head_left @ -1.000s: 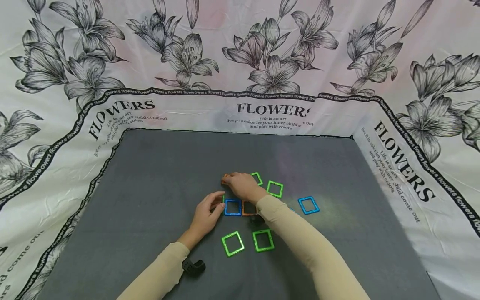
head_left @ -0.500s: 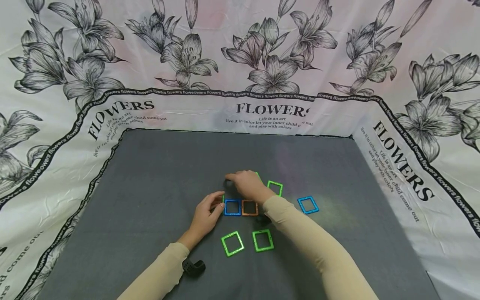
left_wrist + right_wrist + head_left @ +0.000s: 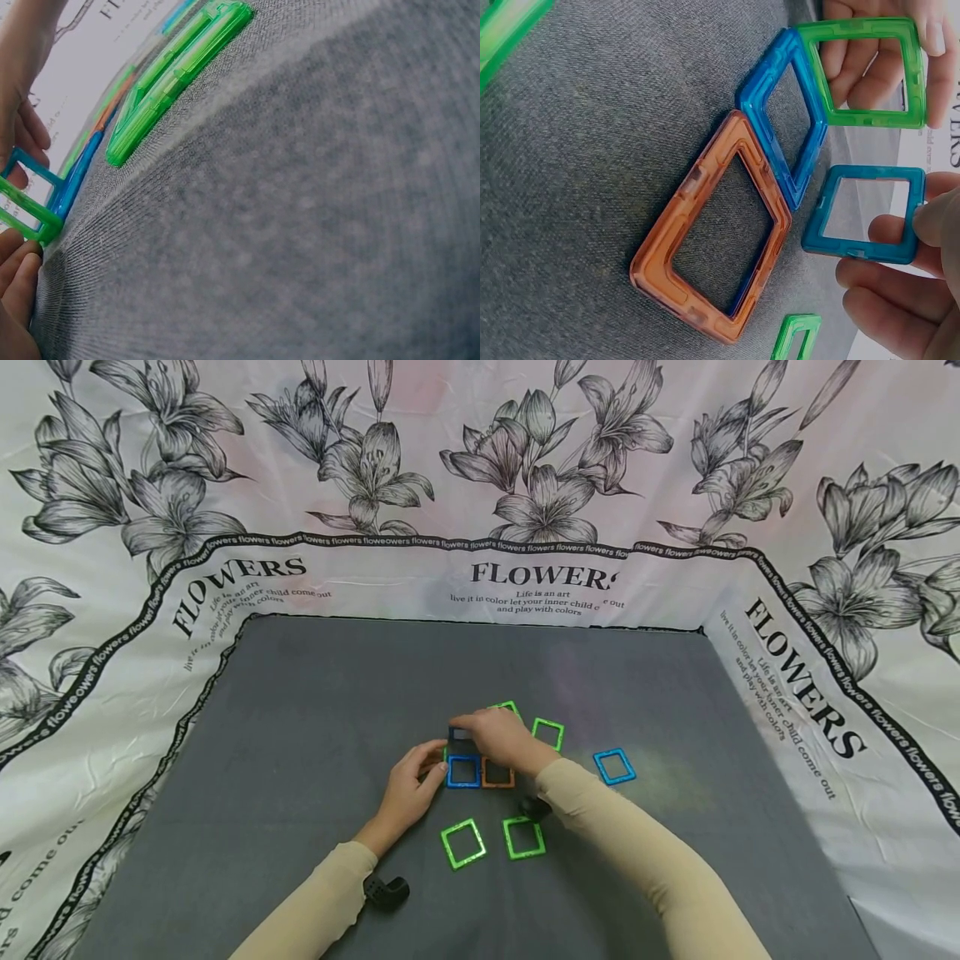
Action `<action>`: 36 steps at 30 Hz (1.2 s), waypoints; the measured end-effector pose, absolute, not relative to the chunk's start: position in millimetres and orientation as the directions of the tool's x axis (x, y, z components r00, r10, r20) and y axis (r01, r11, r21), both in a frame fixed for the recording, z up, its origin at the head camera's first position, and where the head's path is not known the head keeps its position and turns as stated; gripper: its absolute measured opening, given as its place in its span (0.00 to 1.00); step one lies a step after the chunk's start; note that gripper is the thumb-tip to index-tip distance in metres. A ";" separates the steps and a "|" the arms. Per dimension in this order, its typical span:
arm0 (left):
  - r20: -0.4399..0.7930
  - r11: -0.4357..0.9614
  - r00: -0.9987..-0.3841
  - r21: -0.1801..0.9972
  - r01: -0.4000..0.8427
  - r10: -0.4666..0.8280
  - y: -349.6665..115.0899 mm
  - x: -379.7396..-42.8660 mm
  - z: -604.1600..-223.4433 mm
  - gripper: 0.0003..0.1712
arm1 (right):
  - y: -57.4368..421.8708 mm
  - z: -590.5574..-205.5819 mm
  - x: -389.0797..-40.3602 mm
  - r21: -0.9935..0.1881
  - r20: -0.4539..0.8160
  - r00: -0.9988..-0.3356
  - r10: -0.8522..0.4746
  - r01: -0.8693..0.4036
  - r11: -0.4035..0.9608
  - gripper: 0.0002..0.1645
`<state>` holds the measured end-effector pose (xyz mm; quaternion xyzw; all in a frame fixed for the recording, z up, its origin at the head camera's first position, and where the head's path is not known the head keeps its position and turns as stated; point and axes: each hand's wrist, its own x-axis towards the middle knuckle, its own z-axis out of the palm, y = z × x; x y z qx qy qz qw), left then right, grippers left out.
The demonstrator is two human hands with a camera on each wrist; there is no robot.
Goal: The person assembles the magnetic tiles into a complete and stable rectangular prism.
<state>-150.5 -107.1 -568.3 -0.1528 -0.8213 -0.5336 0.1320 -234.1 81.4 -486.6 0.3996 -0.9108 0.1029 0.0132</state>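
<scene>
A blue magnetic tile (image 3: 463, 786) lies flat beside an orange magnetic tile (image 3: 498, 786), their edges meeting. At the blue one's left edge a green magnetic tile (image 3: 913, 75) stands upright. My left hand (image 3: 408, 783) holds that green tile, fingers behind its open frame. My right hand (image 3: 501, 737) pinches a teal-blue magnetic tile (image 3: 823, 206) between thumb and fingers. This tile is upright near the far edge of the flat blue tile, and in the right wrist view a gap shows between them.
Two green tiles lie in front, one left (image 3: 447, 852) and one right (image 3: 527, 854). Behind my right hand are two more, a partly covered green tile (image 3: 504, 704) and a second green tile (image 3: 548, 722). A blue tile (image 3: 622, 779) lies to the right on the grey cloth (image 3: 337, 693).
My right hand has drawn back slightly toward me and right. An orange edge showed at its fingertips a second ago; now the teal-blue tile shows there. The left hand has stayed put.
</scene>
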 end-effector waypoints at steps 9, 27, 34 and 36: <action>0.378 0.384 -0.920 0.837 0.389 0.107 -107.8 -150.4 -568.0 0.21 | 82.1 -490.1 -231.1 -0.176 0.130 -0.668 -0.732 -0.742 0.646 0.18; 0.380 0.383 -0.918 0.836 0.393 0.113 -108.1 -151.5 -569.6 0.21 | 84.4 -485.8 -222.5 -0.218 0.117 -0.655 -0.746 -0.750 0.625 0.18; 0.394 0.385 -0.912 0.829 0.407 0.114 -107.8 -152.0 -570.4 0.21 | 85.6 -485.7 -220.6 -0.217 0.120 -0.657 -0.745 -0.749 0.626 0.19; 0.399 0.382 -0.910 0.828 0.411 0.115 -107.6 -152.2 -570.2 0.21 | 86.0 -486.1 -220.2 -0.225 0.118 -0.658 -0.744 -0.747 0.625 0.19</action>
